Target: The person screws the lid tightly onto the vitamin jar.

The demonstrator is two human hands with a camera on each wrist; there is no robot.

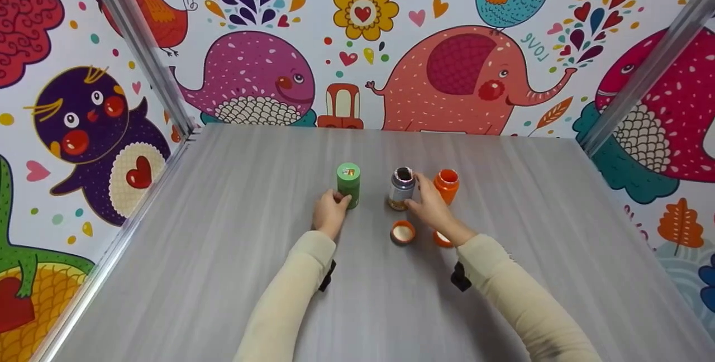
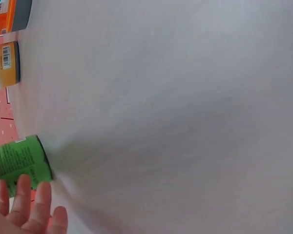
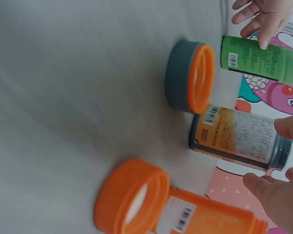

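A green canister (image 1: 348,175) with a closed top stands upright near the middle of the table. My left hand (image 1: 329,214) is beside its lower part, with the thumb against its side and the other fingers loosely extended in the right wrist view. To its right stands an uncapped grey jar (image 1: 401,190) with an orange lower label. My right hand (image 1: 434,205) spreads around this jar, thumb and fingers apart near its neck (image 3: 279,153). Just behind that hand is an uncapped orange jar (image 1: 448,182), partly covered by it.
In front of the grey jar lies a grey cap with an orange inside (image 3: 178,75). An orange cap (image 3: 112,200) lies in front of the orange jar, partly hidden by my right forearm in the head view. Cartoon-printed walls (image 1: 363,60) border the grey table (image 1: 223,183).
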